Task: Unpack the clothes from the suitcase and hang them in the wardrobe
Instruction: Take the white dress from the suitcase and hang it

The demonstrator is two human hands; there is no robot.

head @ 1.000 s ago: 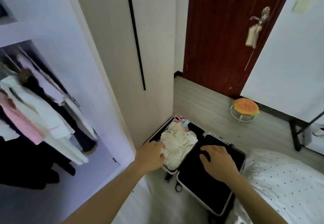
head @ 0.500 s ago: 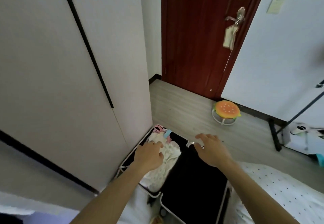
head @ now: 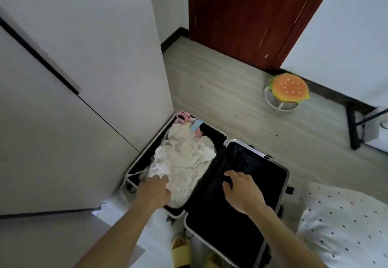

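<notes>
Suitcase [head: 287, 175] open flat on floor, left half against wardrobe door [head: 84, 62]. Cream clothes [head: 184, 158] heaped in suitcase's left half. Left hand [head: 154, 190] on pile's near edge, fingers bent onto fabric; grip not discernible. Right hand [head: 241, 192] loosely spread, resting on black lining of suitcase's right half. Burger stool [head: 290, 88] well beyond suitcase.

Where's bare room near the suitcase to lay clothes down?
Free: the floor between suitcase, door and stool. The suitcase's right half is bare black lining with only the right hand on it. Crowded: the left half, full of clothes under the left hand, against the wardrobe; slippers at the near side, bed to the right.
</notes>
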